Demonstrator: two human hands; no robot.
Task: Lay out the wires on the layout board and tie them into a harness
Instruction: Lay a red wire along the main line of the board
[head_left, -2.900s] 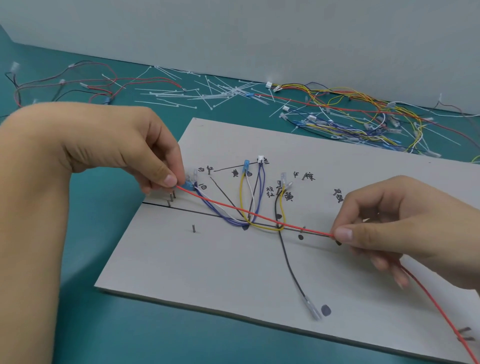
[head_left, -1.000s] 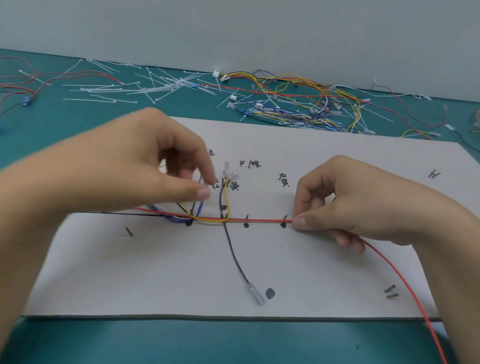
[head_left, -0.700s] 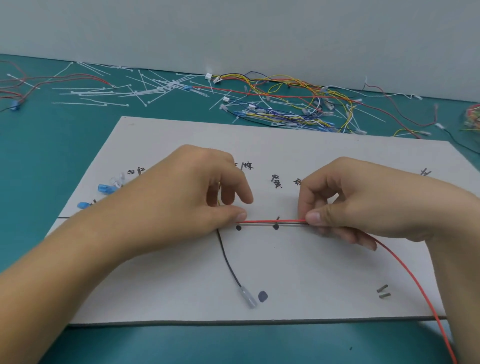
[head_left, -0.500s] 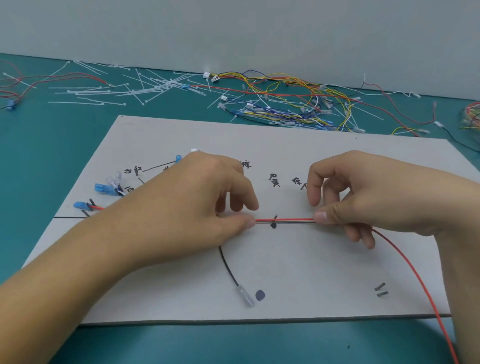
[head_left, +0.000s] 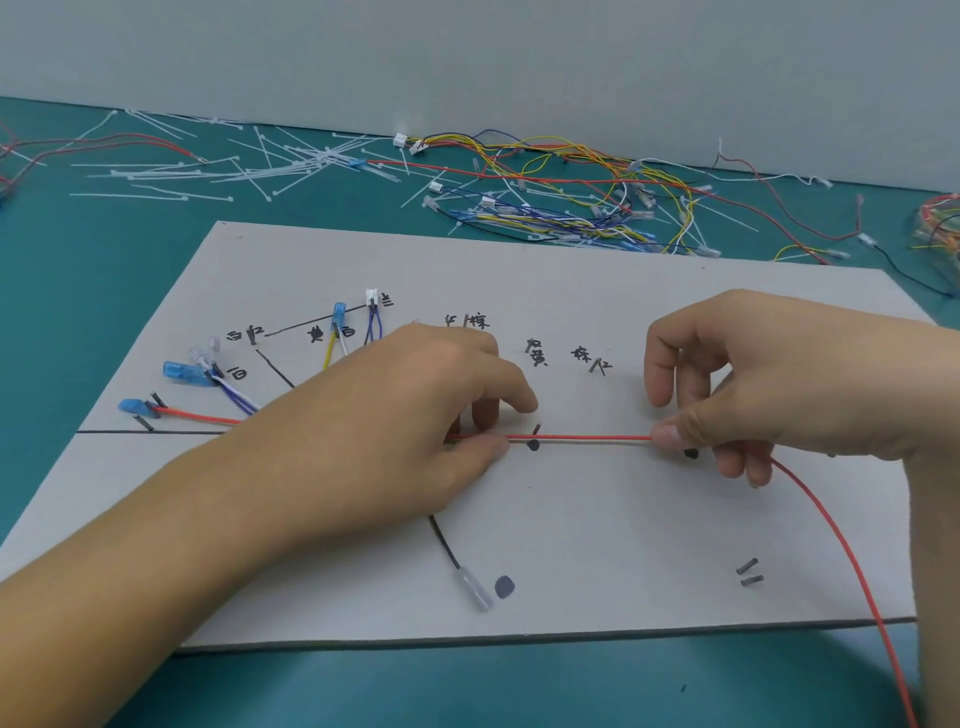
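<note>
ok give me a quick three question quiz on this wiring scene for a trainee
1. True or false: the red wire is stretched between the left hand and the right hand, both pinching it.
2. What sits at the red wire's far left end?
A. a blue connector
B. a yellow plug
C. a knot
3. Fill in: the white cable ties lie beyond the far edge of the grey ___.

Key: 1 true. 2 A. 3 board.

Left hand (head_left: 415, 415) palm-down pinching red wire (head_left: 587, 438), right hand (head_left: 789, 384) pinching it
</note>
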